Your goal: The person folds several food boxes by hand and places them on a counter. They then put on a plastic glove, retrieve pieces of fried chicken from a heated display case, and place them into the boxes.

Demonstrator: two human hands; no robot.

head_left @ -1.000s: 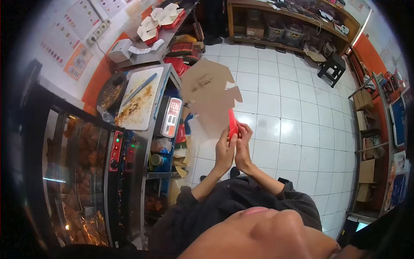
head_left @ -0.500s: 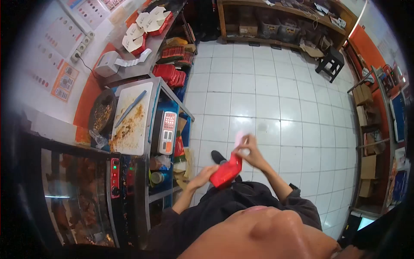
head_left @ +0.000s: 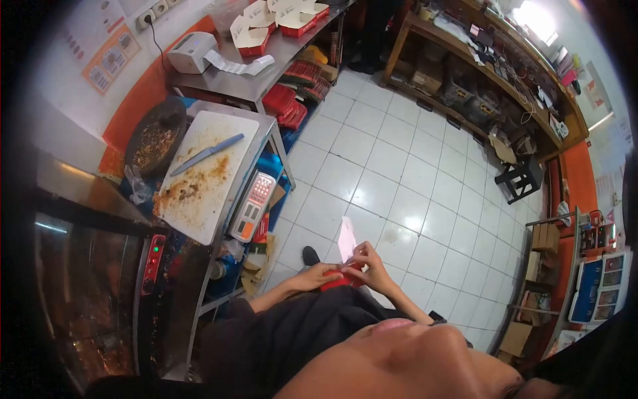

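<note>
A red paper food box (head_left: 334, 282) is held close against the dark shirt, partly covered by my fingers. Its pale inner flap (head_left: 346, 241) sticks out toward the floor. My left hand (head_left: 315, 276) grips the box's left side, fingers closed at its upper edge. On the other side, my right hand (head_left: 369, 264) pinches the edge near the base of the flap, thumb and fingers bent. Both hands nearly meet over the box, and the exact fold between the fingertips is hidden.
To the left are a stained cutting board (head_left: 209, 173) with a knife (head_left: 207, 154), a dark pan (head_left: 157, 136) and a digital scale (head_left: 254, 207). A label printer (head_left: 193, 53) and open red boxes (head_left: 297, 20) occupy the metal counter. A black stool (head_left: 520, 178) stands at the right.
The box has been drawn nearer the body, and the hands have come together on it. My right hand has moved down, and the pale flap now stands out plainly. The view has turned.
</note>
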